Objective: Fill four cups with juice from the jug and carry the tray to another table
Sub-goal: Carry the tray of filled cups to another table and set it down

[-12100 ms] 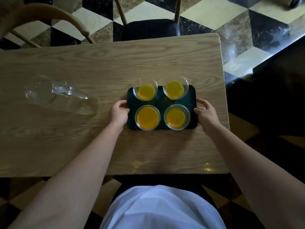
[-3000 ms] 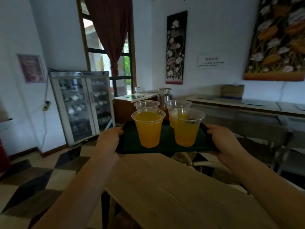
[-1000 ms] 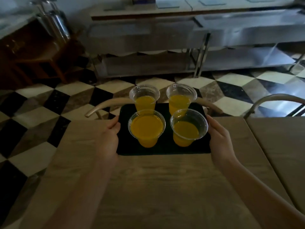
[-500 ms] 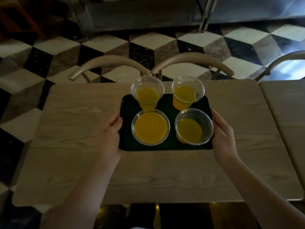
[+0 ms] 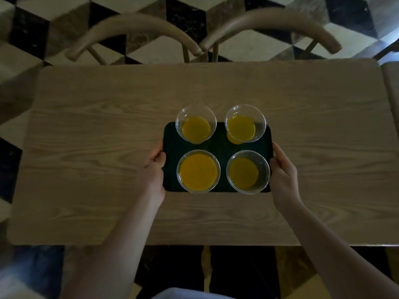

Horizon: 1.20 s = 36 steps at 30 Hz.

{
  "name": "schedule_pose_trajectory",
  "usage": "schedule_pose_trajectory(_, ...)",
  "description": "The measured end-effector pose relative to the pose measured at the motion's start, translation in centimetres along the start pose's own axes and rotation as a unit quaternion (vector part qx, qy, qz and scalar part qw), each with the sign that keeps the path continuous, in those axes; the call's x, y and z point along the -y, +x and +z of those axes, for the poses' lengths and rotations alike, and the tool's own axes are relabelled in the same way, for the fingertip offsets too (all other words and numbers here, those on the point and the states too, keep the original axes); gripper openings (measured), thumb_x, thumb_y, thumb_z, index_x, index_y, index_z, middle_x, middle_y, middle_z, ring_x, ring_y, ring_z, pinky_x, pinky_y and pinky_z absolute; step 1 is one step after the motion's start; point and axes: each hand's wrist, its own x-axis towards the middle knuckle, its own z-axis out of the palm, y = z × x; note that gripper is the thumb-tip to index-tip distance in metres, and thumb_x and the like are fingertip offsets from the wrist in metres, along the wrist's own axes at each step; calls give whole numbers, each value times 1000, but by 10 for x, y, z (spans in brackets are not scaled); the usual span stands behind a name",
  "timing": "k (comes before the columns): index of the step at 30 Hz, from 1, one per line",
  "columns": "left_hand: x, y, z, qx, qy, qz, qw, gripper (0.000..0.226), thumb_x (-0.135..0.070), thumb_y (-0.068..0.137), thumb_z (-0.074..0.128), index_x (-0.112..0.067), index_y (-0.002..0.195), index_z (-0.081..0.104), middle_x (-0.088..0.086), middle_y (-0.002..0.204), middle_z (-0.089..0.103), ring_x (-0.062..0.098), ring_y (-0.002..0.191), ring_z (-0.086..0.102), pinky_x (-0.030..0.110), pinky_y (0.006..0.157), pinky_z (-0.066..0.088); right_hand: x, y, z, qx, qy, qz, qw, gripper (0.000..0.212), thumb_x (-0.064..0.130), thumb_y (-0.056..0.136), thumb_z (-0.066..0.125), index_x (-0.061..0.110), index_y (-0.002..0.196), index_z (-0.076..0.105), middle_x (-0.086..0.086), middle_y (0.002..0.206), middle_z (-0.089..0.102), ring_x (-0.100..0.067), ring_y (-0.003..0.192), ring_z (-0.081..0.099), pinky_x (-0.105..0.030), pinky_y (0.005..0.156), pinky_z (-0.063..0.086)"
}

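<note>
Both hands (image 5: 218, 175) gripping tray (image 5: 218, 145) edges

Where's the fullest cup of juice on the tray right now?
In the head view, the fullest cup stands at the near-left corner of the dark tray, beside the left hand.

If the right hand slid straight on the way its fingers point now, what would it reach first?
The right hand grips the tray at its right edge, fingers pointing up and left. Going on, it would probably meet the near right cup first, though depth from overhead is hard to judge.
</note>
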Motion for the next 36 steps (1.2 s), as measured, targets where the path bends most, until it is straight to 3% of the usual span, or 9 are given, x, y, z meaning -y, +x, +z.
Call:
schedule_pose_trajectory(4, 16, 14, -1, -6, 6, -16, 1000, 39, -13, 104, 44, -32, 129, 67, -10, 128, 69, 17, 119, 64, 46, 101, 50, -18, 9, 3, -3, -19, 19, 1000, 51, 5, 101, 35, 29, 141, 56, 2, 127, 68, -18, 118, 63, -50, 102, 51)
schedule_pose_trajectory(8, 17, 26, 6, -2, 20, -6, 1000, 39, -12, 103, 45, -33, 128, 67, -10, 127, 69, 16, 118, 65, 48, 102, 50, -22, 20, 3, -27, -16, 31, 999, 50, 7, 101, 35, 28, 142, 53, -4, 126, 68, -21, 116, 64, -49, 100, 52)
schedule_pose_trajectory(13, 33, 40, 4, -39, 25, -42, 998, 40, -9, 102, 45, -33, 124, 69, -10, 126, 70, 18, 117, 66, 49, 101, 51, -33, 27, 17, -35, -37, 75, 996, 51, 4, 100, 35, 29, 140, 55, -5, 111, 72, -20, 103, 69, -38, 89, 57)
schedule_pose_trajectory(33, 42, 47, 11, -94, -5, -35, 995, 37, 0, 98, 53, -20, 125, 68, -3, 132, 67, 18, 124, 60, 45, 109, 46, -47, 36, 16, -38, -81, 74, 993, 56, 6, 95, 35, 39, 136, 56, 5, 115, 71, -14, 108, 67, -48, 95, 54)
schedule_pose_trajectory(36, 42, 46, 12, -103, -8, -34, 994, 34, -1, 98, 55, -21, 122, 69, -7, 126, 68, 17, 122, 61, 44, 108, 47, -47, 36, 16, -36, -77, 64, 994, 58, 3, 96, 35, 38, 136, 57, 6, 111, 72, -13, 104, 68, -42, 92, 56)
